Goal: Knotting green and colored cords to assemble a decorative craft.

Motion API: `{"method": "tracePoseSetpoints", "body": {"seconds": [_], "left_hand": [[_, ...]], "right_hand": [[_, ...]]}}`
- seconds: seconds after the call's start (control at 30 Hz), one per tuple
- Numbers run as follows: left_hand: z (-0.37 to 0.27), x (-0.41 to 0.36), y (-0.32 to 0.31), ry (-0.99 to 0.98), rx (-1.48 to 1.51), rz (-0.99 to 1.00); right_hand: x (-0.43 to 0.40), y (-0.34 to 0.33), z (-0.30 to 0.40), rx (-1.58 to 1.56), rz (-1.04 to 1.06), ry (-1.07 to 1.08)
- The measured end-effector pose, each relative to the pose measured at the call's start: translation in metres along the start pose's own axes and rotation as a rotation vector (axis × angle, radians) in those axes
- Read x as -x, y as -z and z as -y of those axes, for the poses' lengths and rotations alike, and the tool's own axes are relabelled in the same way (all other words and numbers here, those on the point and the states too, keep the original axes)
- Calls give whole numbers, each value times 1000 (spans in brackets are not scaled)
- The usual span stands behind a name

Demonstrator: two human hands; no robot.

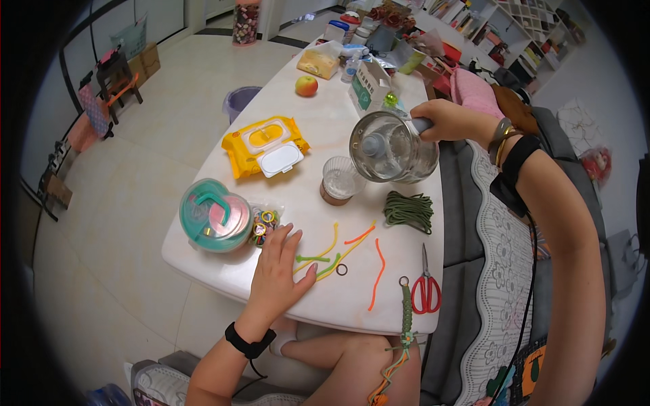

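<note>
My right hand [447, 121] grips the grey handle of a clear kettle or pitcher [393, 147], which is tilted over a ribbed glass cup [341, 180] with a brown lower part. Clear liquid shows in both. My left hand [277, 274] rests spread on the white table, its thumb near short yellow and green cords [319, 259]. To the right of them lie an orange cord [377, 274], a bundle of dark green cord [409, 210] and red-handled scissors [425, 294]. A braided green cord piece [407, 309] with a ring hangs over the table's near edge.
A round teal-lidded container [216, 215] stands at the left beside a bag of coloured rings [264, 223]. Farther back are a yellow wipes pack [265, 146], an apple [306, 86], a white carton [369, 87] and tissues [319, 61]. A grey sofa [459, 218] adjoins the right edge.
</note>
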State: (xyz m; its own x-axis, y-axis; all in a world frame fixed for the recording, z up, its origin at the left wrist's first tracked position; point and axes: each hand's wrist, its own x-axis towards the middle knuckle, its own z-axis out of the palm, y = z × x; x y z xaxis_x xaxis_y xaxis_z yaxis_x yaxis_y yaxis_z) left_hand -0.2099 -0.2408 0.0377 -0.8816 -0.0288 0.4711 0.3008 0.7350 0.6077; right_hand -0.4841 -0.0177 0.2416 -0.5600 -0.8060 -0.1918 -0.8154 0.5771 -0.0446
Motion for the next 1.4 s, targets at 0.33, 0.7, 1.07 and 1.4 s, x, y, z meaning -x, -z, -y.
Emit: {"method": "tracePoseSetpoints", "body": {"seconds": [0.33, 0.7, 1.07, 1.4], "left_hand": [[0, 0, 1, -6, 2, -3], [0, 0, 0, -2, -21, -3], [1, 0, -2, 4, -14, 16], [-4, -3, -2, -3, -51, 34]], "right_hand": [[-4, 10, 8, 52, 60, -30], [-2, 6, 8, 45, 78, -56], [15, -22, -13, -246, -3, -106], [36, -45, -31, -552, -186, -188]]}}
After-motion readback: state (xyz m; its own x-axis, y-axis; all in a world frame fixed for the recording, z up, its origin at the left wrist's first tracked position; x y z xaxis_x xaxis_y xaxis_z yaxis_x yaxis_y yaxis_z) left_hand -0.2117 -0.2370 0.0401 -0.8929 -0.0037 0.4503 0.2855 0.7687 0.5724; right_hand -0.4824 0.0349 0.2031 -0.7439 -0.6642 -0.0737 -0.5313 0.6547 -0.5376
